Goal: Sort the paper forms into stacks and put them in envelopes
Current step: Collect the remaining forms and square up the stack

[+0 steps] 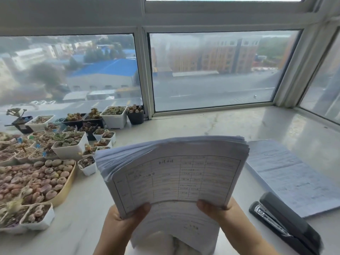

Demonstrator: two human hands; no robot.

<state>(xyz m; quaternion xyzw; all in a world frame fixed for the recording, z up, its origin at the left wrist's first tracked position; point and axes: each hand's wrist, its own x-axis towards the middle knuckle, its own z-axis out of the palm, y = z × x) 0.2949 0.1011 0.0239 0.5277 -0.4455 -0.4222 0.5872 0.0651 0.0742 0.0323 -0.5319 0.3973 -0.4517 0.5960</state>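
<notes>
Above the sill's near edge, both hands are holding the forms (pixel 173 173) up off the surface: the left hand (pixel 127 216) and right hand (pixel 219 208) are pinching the near corners, the stack's long axis running away toward the window. A flat stack (pixel 287 173) is lying rightward, nearer the right hand.

White paper forms (pixel 176 173) printed with a grey table grid; black stapler (pixel 287 223) with silver metal; pale marbled counter (pixel 211 124); white and black pots (pixel 114 116); pinkish succulents (pixel 36 183) noted.
</notes>
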